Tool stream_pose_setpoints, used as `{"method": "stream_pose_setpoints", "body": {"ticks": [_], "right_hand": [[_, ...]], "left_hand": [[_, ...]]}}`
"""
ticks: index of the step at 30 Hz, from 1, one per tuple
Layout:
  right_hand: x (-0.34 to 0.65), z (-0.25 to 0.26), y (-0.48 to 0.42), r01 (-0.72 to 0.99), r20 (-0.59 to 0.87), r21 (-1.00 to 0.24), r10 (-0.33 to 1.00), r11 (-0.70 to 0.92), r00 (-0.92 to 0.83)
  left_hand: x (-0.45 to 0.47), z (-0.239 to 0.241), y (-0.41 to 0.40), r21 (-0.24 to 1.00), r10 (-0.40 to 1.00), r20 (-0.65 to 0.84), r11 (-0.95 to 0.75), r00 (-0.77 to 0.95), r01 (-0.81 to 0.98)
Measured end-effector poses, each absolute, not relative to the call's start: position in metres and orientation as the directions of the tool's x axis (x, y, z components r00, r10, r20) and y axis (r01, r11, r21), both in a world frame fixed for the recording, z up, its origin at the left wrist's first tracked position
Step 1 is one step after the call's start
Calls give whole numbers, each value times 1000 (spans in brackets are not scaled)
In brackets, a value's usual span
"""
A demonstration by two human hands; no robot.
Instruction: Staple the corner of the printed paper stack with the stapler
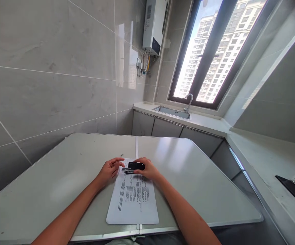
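A black stapler (135,166) lies on its side over the top of a printed sheet of paper (134,204), with its metal staple channel showing between the black parts. My right hand (147,169) is closed around the stapler's right end, fingers above and thumb below. At the stapler's left end, my left hand (111,170) reaches in with its fingers apart and bent a little, close to the metal tip. Whether those fingertips touch the stapler or the paper's edge is hard to make out. The paper lies across the table's middle seam.
Tiny bits, perhaps staples (122,155), lie beyond the paper on the pale folding table (195,183). A tiled wall (53,92) borders the left side. Behind stands a counter with a sink (171,111) and tap (189,102), below a window; another counter (270,163) runs along the right.
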State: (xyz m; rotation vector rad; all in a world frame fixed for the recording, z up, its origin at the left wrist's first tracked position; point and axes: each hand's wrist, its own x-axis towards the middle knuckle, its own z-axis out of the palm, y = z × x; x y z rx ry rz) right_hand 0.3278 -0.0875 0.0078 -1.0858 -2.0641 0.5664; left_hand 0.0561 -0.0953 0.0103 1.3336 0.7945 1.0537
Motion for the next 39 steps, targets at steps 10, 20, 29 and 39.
{"method": "stream_pose_setpoints", "body": {"ticks": [10,20,29,39], "right_hand": [[285,15,-119,419,711,-45,324,907,-624],[285,1,-123,437,722,12,295,899,-626],[366,10,-74,697,799,-419,602,582,-22],[434,-24,-40,759,523,-619,827,201,207]], "left_hand": [[54,7,-102,983,818,184,-149,545,-107],[66,8,-112,981,801,148,-192,580,14],[50,13,-102,740,907,401,-403,127,538],[45,-9,-79,666,910,374,-398,180,630]]}}
